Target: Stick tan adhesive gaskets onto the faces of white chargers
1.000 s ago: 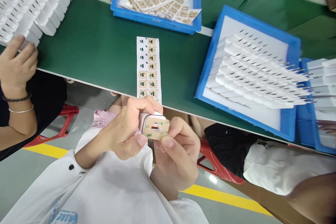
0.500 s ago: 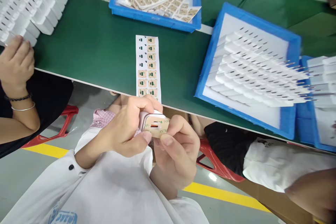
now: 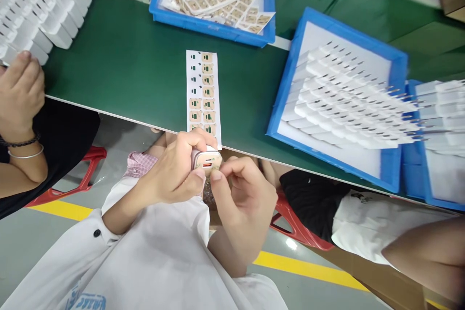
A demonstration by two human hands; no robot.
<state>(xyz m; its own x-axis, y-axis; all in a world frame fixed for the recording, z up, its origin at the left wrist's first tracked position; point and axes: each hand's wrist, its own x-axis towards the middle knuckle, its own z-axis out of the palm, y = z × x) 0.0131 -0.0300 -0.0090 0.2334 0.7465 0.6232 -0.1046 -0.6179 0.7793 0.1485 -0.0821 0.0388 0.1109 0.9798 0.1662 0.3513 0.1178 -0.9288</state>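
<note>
My left hand (image 3: pixel 174 169) is wrapped round a small white block (image 3: pixel 206 161), whose end face points toward me. On that face lies a tan sticker (image 3: pixel 214 164) with cut-outs over two slots. My right hand (image 3: pixel 243 198) is at the face's right edge, thumb and forefinger pinched; whether they still grip the sticker's edge is too small to tell. Just beyond my left hand, a white sheet of tan stickers (image 3: pixel 202 101) lies on the green table, with some backing spots bare in its left column.
A blue tray of sticker sheets (image 3: pixel 214 24) stands at the back. Blue trays with white pronged parts (image 3: pixel 395 164) are at the right. White parts (image 3: pixel 58 29) and a co-worker's hand (image 3: pixel 22 92) are at the left. Another person sits at the right.
The tan sticker has moved left onto the block's end face, its cut-outs now over the slots. My right thumb and forefinger have shifted left with it.
</note>
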